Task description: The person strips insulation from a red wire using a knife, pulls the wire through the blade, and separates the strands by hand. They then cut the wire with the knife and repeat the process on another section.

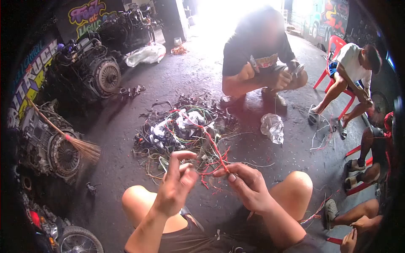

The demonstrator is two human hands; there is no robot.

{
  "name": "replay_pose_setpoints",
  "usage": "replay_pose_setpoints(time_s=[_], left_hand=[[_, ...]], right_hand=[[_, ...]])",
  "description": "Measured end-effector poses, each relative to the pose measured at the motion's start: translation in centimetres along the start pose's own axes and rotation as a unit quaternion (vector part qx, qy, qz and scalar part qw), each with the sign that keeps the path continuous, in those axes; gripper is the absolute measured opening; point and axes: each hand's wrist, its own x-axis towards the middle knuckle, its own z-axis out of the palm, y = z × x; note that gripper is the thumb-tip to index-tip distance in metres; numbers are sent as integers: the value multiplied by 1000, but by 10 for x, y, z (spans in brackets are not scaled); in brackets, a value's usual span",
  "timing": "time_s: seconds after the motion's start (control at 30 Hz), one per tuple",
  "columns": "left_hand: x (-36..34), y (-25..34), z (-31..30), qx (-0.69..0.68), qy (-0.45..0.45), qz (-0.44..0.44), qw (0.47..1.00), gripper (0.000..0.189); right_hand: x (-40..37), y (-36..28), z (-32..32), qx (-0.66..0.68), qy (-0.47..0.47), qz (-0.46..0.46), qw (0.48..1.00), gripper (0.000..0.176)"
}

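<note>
My right hand (247,183) pinches a red wire bundle (217,149) between thumb and fingers, above my lap. The bundle runs up and away toward a tangled heap of wires (181,126) on the dark floor. To its left, my left hand (179,179) is raised with its fingers apart and slightly blurred; nothing shows in it. Red wire strands (205,182) hang close by, between the two hands. White and black scraps lie among the heap's coloured wires.
A person (257,50) crouches across the heap, beside crumpled clear plastic (272,127). Another sits on a red chair (335,44) at right; more people's limbs show lower right. Engine parts (107,76), a broom (82,147) and a motorcycle wheel (79,241) stand left.
</note>
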Motion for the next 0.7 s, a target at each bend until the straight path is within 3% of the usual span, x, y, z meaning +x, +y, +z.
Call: replay_pose_setpoints(time_s=[0.07,0.17,0.23,0.3,0.4,0.47,0.53,0.7], left_hand=[[-7,7,9,105,-20,79,991,34],[-5,8,2,167,-31,65,983,36],[1,-2,6,14,31,46,998,36],[0,-7,3,-130,-5,-78,988,35],[4,-4,14,-289,-33,-180,940,32],[6,-5,20,-326,-41,-198,923,30],[7,-7,25,-337,-24,-201,919,24],[11,-14,23,-298,12,-110,948,13]], right_hand=[[0,-6,1,-9,-1,11,1000,24],[2,3,1,-48,10,-41,998,23],[2,0,1,-38,8,-21,999,20],[2,0,1,-38,2,-11,999,19],[3,6,4,-45,-21,-29,998,20],[4,12,8,-33,-38,-67,997,21],[4,7,6,-54,-63,-31,996,20],[3,7,7,-19,-57,29,998,20]])
